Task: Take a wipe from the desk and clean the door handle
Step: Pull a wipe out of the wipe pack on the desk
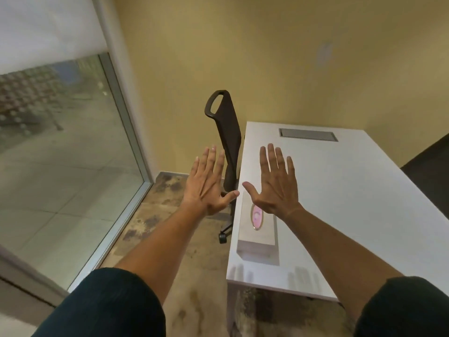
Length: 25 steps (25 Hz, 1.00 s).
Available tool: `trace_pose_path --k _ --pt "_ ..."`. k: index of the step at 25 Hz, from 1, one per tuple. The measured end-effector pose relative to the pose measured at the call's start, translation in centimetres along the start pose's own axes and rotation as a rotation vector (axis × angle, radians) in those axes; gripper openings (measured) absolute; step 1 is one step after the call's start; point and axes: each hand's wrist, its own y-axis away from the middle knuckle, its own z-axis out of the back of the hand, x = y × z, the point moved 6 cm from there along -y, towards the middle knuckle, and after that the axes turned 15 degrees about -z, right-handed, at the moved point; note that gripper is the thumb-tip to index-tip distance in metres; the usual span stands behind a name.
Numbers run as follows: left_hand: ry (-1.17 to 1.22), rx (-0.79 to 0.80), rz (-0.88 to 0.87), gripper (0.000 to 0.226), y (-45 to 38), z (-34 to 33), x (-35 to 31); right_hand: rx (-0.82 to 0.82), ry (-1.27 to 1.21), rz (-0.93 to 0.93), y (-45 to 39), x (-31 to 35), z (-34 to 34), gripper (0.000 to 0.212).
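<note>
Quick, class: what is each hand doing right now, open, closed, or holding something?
Left hand: open, fingers spread, holding nothing.
Right hand: open, fingers spread, holding nothing, raised over the wipe box.

Yellow wall fills upper centre and right of frame. Floor-to-ceiling window at left, white roller blind lowered over top part. Mottled brown floor lower centre. Dark office chair at centre, beside white desk at right.

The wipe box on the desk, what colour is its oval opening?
Pink, with a pale rim, on top of the whitish wipe box; the head view shows it.
</note>
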Motion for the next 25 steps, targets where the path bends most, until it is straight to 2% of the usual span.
trace_pose_path --k 16,22,25 --pt "0.229 0.283 -0.267 0.111 -5.4 -17.1 -3.9 0.395 0.071 -0.148 2.4 -3.6 -15.4 0.095" --pt "0.265 0.374 -0.333 0.109 -5.9 -21.5 -6.1 0.526 -0.009 -0.159 3.9 -3.5 -19.1 0.078" --pt "0.292 0.400 -0.333 0.106 -5.9 -23.0 -7.0 0.553 -0.102 -0.175 3.7 -3.4 -19.9 0.064"
